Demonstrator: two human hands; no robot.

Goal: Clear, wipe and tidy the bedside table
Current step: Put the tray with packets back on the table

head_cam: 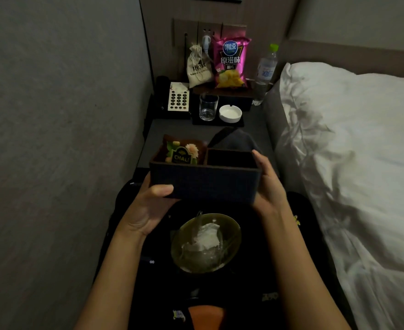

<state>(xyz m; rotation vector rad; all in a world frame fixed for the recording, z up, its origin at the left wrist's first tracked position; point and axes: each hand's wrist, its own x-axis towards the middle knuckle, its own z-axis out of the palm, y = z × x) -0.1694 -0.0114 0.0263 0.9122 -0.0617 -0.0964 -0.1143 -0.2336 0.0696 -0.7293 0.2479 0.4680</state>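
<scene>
Box: a dark two-compartment box is held between both hands, above the near edge of the tabletop.
Left compartment: holds a packet printed CHALI.
Right compartment: dark inside; contents cannot be told.
Left hand: the left hand cups the box's lower left corner, thumb lying across the front wall, the other fingers hidden beneath.
Right hand: the right hand lies flat against the right end wall, fingers straight and pressed together, tips at the rim.
Cloth: a dark grey cloth lies on the tabletop just behind the box.
Back of tabletop: a telephone at the left, a glass and a white ashtray side by side on a dark mat, then a drawstring pouch, a pink crisp bag and a water bottle by the wall.
Below the box: a lined bin with crumpled white tissue.
Right side: a bed with white bedding.
</scene>
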